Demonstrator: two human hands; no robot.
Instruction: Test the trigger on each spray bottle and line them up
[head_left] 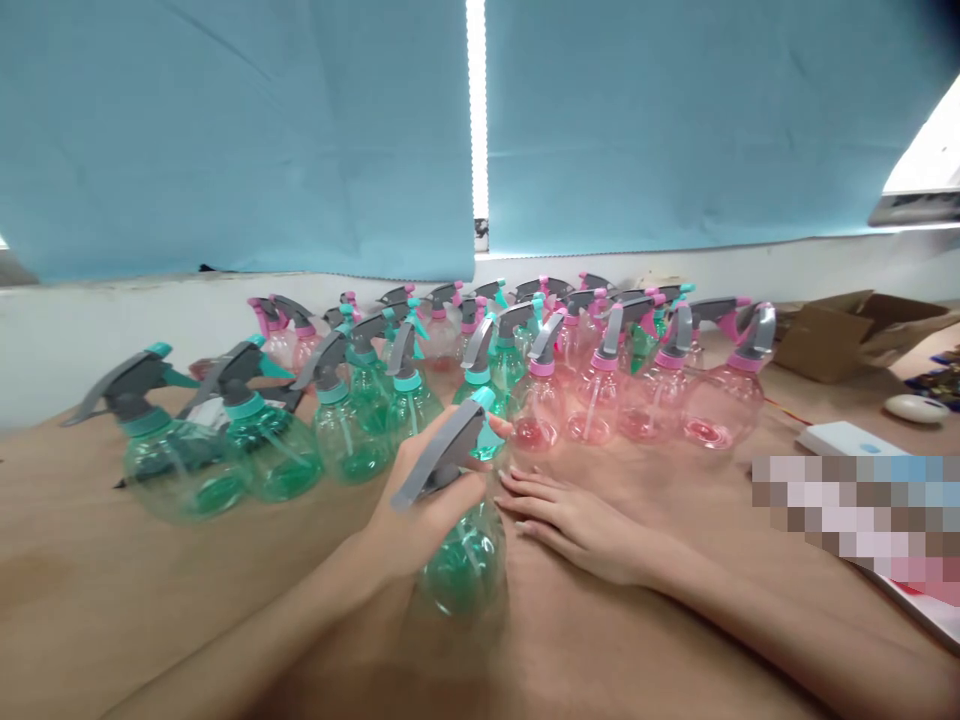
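My left hand (427, 500) is wrapped round the neck of a green spray bottle (466, 570) with a grey and turquoise trigger head, near the middle of the table. Beside it, my right hand (581, 520) lies flat on the table, fingers stretched toward the bottle; whether the fingertips touch it I cannot tell. Behind my left hand stands a front row of green spray bottles (281, 455). To the right of these is a row of pink spray bottles (536, 415) with grey and pink heads. Further bottles of both colours stand behind, partly hidden.
An open cardboard box (832, 335) stands at the back right. Near it are a white computer mouse (916, 408) and a flat white box (851, 440). A blurred-out flat item lies at the right edge. Blue blinds (240, 140) hang behind the brown table (75, 600).
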